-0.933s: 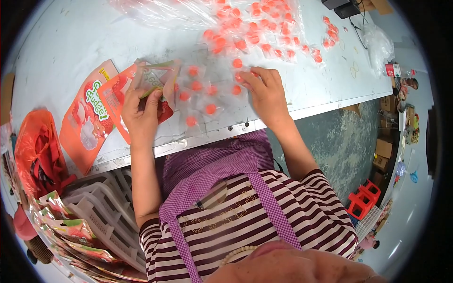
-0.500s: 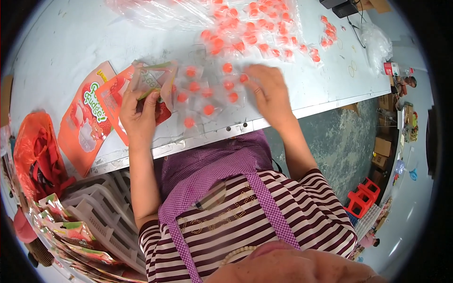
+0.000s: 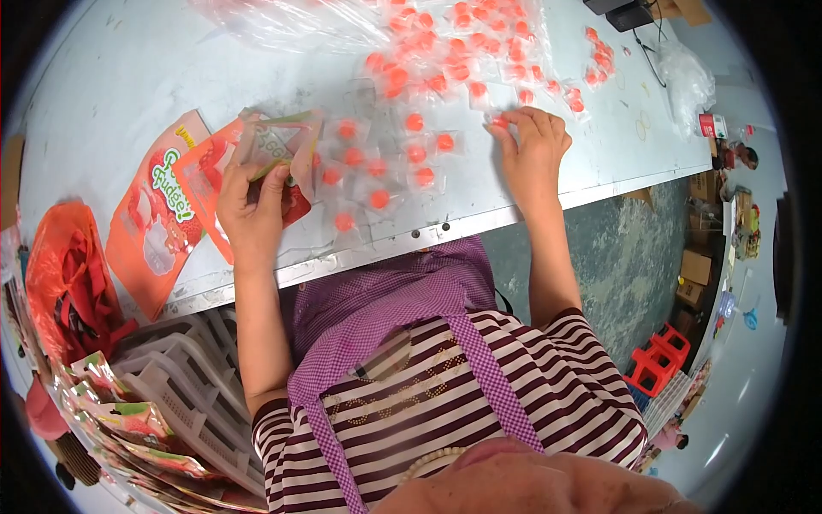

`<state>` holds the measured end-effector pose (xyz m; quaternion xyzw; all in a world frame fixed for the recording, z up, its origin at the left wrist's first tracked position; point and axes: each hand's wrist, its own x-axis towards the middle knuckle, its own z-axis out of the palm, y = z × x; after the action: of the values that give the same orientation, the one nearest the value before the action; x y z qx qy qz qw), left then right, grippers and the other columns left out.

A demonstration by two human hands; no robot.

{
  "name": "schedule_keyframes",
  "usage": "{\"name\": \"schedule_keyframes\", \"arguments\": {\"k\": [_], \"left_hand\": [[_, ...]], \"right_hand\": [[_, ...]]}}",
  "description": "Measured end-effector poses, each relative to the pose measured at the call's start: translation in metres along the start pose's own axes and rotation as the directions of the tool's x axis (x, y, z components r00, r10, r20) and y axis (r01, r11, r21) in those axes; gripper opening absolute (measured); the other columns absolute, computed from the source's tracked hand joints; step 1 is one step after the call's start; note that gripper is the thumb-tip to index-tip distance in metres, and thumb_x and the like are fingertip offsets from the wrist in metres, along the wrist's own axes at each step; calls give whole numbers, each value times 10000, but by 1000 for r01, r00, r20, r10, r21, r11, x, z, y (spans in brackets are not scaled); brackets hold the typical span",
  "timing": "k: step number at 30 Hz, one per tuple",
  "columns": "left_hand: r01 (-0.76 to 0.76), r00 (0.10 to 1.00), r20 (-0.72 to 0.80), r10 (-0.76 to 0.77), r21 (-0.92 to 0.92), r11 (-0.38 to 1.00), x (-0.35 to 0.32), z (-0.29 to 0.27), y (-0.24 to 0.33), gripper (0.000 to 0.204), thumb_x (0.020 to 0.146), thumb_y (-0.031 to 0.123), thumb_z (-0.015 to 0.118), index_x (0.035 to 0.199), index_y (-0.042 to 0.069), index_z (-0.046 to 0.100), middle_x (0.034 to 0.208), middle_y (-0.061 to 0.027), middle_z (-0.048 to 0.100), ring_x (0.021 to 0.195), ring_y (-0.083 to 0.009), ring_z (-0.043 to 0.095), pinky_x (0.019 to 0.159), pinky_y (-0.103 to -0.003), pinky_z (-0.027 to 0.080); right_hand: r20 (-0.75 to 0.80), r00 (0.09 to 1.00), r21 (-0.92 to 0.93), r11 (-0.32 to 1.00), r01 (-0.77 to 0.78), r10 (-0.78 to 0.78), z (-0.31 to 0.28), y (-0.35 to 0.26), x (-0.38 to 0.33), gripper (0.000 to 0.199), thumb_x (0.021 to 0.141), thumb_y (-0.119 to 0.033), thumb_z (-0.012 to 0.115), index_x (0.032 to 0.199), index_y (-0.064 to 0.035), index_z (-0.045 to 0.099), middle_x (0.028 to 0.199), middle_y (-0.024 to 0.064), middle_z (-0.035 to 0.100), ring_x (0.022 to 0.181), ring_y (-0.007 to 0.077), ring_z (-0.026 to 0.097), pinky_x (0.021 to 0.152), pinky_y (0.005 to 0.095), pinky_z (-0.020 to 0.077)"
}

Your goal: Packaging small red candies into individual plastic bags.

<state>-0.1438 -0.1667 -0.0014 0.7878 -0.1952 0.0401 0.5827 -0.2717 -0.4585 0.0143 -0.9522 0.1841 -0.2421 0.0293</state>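
My left hand (image 3: 248, 201) is closed on the edge of a printed candy pouch (image 3: 287, 135), its mouth spread wide toward the far side. Under it lie other flat orange-red pouches (image 3: 154, 218). Over to the right, my right hand (image 3: 538, 152) pinches a small red candy in a clear wrapper (image 3: 498, 123) between thumb and fingers, at the table surface. Between my hands several wrapped red candies (image 3: 415, 154) lie loose, apart from one another. A larger heap of the same candies (image 3: 454, 64) spreads beyond them.
A clear plastic bag (image 3: 300, 26) lies at the far side of the white table (image 3: 94, 111). Below the table's left end are an orange bag (image 3: 68, 265), white plastic baskets (image 3: 184, 385) and filled pouches (image 3: 141, 420). Red stools (image 3: 659, 360) stand on the floor at right.
My right hand has moved right and slightly away from the nearer loose candies toward the heap's near edge, where it now pinches a candy. My left hand and its pouch stay put.
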Motion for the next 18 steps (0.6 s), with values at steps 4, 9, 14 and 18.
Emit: {"name": "schedule_keyframes", "arguments": {"k": [4, 9, 14, 18], "left_hand": [[83, 996, 11, -83, -21, 996, 1, 1, 11, 87, 785, -5, 635, 815, -24, 555, 802, -41, 506, 761, -125, 484, 698, -226, 389], [-48, 999, -4, 48, 36, 998, 2, 0, -1, 105, 768, 33, 681, 791, -15, 591, 830, -52, 536, 690, -97, 514, 569, -220, 417], [70, 998, 2, -70, -31, 997, -1, 0, 4, 113, 763, 35, 685, 788, -18, 588, 794, -45, 515, 684, -101, 502, 585, -222, 417], [-11, 1000, 4, 11, 33, 999, 1, 1, 4, 106, 769, 13, 669, 800, -22, 574, 791, -41, 503, 717, -109, 485, 628, -218, 396]], "right_hand": [[137, 990, 191, 979, -69, 43, -7, -6, -10, 223, 737, -135, 685, 926, -28, 633, 957, 104, 599, 892, 269, 512, 762, 369, 408], [104, 994, 391, 920, -1, -43, 1, -32, -7, 314, 744, -101, 664, 1043, -36, 597, 1006, 144, 574, 918, 297, 516, 786, 351, 447], [206, 965, 307, 947, 95, -164, 6, -68, 0, 401, 730, -150, 659, 1122, -126, 578, 1054, 134, 524, 915, 292, 502, 762, 365, 457], [210, 959, 356, 928, 109, -193, 16, -92, 2, 389, 729, -134, 653, 1111, -127, 581, 1052, 119, 518, 892, 273, 507, 749, 359, 465]]}}
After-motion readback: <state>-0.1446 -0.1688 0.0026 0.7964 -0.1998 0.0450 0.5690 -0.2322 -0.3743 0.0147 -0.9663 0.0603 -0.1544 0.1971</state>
